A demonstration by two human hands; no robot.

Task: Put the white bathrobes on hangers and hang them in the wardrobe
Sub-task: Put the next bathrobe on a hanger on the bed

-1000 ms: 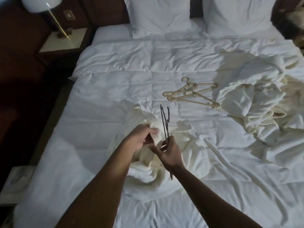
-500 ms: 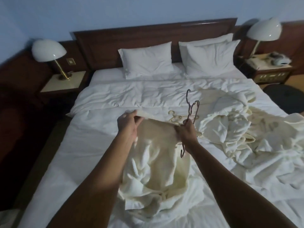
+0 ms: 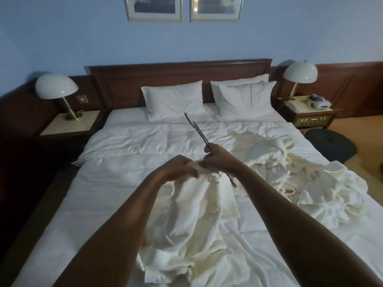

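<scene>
A white bathrobe [image 3: 196, 214] is held up over the middle of the bed [image 3: 128, 183], its lower folds trailing onto the duvet toward the foot edge. The left hand [image 3: 178, 169] pinches the robe's top edge, and the right hand [image 3: 220, 159] is curled round a dark hanger [image 3: 196, 129] while its lower fingers also touch the cloth. The hanger is seen nearly edge-on, tilted up and left toward the pillows [image 3: 176, 99], so its shape is hard to make out; its lower end pokes out below the wrist. Whether any part of it is inside the robe cannot be told. A second heap of bathrobes [image 3: 310, 183] lies crumpled by the bed's right edge, its count unclear. Behind stands a dark wooden headboard [image 3: 180, 75], with a domed lamp [image 3: 56, 87] on the left nightstand [image 3: 70, 125] and another lamp [image 3: 300, 72] beside a telephone [image 3: 295, 104] on the right one. Two framed pictures [image 3: 184, 9] on the blue wall are cut off at the top.
</scene>
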